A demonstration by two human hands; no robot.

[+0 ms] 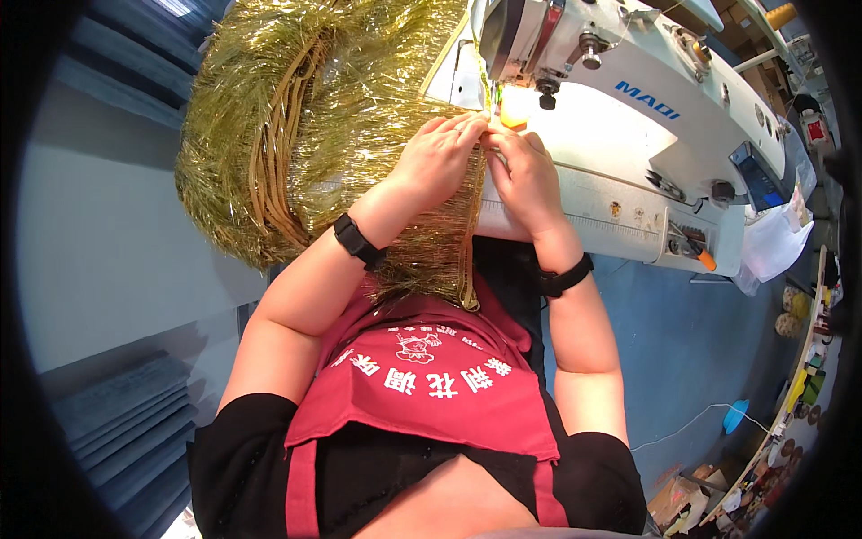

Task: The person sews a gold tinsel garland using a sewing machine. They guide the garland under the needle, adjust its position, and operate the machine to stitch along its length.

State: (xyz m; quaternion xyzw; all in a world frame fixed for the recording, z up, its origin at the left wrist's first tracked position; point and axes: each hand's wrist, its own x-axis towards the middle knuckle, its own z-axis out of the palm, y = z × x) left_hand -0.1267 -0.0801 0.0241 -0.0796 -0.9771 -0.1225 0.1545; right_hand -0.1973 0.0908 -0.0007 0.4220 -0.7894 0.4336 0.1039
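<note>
A wide length of gold tinsel fringe [377, 81] lies heaped over the left of the sewing machine bed and hangs down to my lap. Its bound edge runs up to the needle area of the white sewing machine [709, 99]. My left hand [437, 157] lies on the fringe near that edge, its fingertips closed on the band. Beside it, my right hand [525, 175] pinches the same edge, thumb and fingers together. Both hands meet just in front of the presser foot, which is partly hidden. The machine lamp lights a bright patch [611, 126] of the bed.
An orange-handled tool [705, 259] and small metal tools [666, 186] lie on the right of the machine bed. A dark control box [759, 175] and a white plastic bag [777, 241] are farther right. Blue-grey folded material [126, 431] is at the left.
</note>
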